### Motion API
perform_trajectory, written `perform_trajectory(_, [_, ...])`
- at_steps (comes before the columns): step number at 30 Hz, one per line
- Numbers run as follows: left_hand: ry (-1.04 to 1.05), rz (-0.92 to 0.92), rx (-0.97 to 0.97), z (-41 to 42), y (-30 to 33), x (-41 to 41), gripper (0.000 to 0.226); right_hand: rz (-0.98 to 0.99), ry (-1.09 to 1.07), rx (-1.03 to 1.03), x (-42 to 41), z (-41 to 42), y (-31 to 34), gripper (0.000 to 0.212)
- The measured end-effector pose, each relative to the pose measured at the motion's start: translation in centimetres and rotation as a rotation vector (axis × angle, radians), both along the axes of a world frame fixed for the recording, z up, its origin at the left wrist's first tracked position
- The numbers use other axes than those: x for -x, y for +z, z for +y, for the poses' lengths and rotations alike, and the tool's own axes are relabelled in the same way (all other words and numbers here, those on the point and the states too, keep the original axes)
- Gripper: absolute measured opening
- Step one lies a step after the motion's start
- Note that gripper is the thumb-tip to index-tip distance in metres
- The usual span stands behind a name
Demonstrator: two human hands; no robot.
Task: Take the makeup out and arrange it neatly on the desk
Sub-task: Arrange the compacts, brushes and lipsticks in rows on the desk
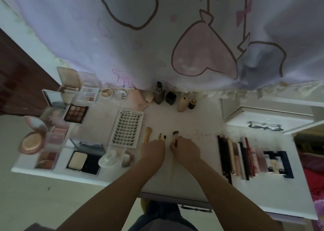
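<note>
1. Lowest in the frame, our two bare forearms reach up from the bottom edge to the middle of the white desk (pixel 192 118).
2. Our left hand (pixel 152 150) is curled closed, centre frame, over two small gold-handled brushes (pixel 162 137) whose tips stick out above the knuckles. We judge it pinches both.
3. Our right hand (pixel 186 149), just beside it, is closed on a fluffy-tipped brush (pixel 175 136), whose pale handle trails down between our wrists.
4. Just left of the left hand, a tan-bristled brush (pixel 147 134) lies on the desk, pointing up the frame. To do this step well, we should lay the held brushes parallel to it, evenly spaced, bristles all one way, then slide them so the bristle ends line up.
5. At right, a row of pencils and lip tubes (pixel 236 158) already lies side by side; it sets the pattern.
6. Left of the brushes sits a false-lash card (pixel 126 127), with open powder compacts and palettes (pixel 76 113) beyond it at far left.
7. Farthest, upper centre, bottles (pixel 159 93) stand in a row against a printed curtain (pixel 157 38).
</note>
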State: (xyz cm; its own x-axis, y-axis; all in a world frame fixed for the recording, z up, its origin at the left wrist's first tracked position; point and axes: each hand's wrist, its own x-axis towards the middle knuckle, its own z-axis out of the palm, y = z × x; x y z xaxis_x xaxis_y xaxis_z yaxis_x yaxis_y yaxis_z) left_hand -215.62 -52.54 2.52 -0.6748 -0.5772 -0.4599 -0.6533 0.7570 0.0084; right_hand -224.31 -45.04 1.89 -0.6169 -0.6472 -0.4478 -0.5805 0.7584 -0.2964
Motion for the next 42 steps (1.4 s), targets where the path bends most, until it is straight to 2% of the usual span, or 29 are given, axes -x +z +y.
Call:
perform_trajectory(7, [0.020, 0.074, -0.043, -1.0, 0.2, -0.7, 0.029, 0.004, -0.042, -0.025, -1.1, -0.1, -0.1, 0.035])
perform_trajectory(10, [-0.074, 0.164, -0.028, 0.5, 1.3, 0.3, 0.033, 0.022, -0.103, 0.009, 0.5, 2.2, 0.7, 0.035])
perform_trajectory(16, [-0.223, 0.214, -0.243, 7.2, 1.8, 5.7, 0.026, 0.106, -0.217, -0.028, 7.8, 9.2, 1.9, 0.025])
perform_trajectory(21, [-0.102, 0.223, -0.278, 11.3, 0.1, 11.0, 0.024, 0.061, -0.164, -0.002, 12.6, 9.6, 1.9, 0.025])
perform_trajectory(26, [0.059, 0.134, -0.237, 12.3, -1.3, 13.3, 0.029, 0.121, 0.049, -0.072, 14.7, 7.8, 0.6, 0.030])
perform_trajectory(30, [0.156, 0.154, -0.262, 12.3, -1.4, 13.8, 0.025, 0.113, 0.175, -0.119, 15.2, 7.1, 0.2, 0.035])
perform_trajectory(33, [0.213, 0.280, -0.308, 11.9, -0.2, 13.1, 0.025, -0.017, 0.125, -0.055, 15.5, 6.6, 0.9, 0.034])
perform_trajectory(36, [0.215, 0.423, -0.344, 11.0, 1.3, 10.9, 0.023, -0.346, 0.033, 0.050, 15.8, 6.8, 3.4, 0.036])
perform_trajectory(39, [0.133, 0.468, -0.342, 9.8, 2.9, 9.2, 0.019, -0.574, 0.007, 0.129, 14.7, 7.8, 6.4, 0.036])
perform_trajectory(42, [-0.029, 0.450, -0.256, 9.1, 5.3, 7.9, 0.029, -0.640, -0.017, 0.236, 12.7, 8.3, 8.2, 0.029])
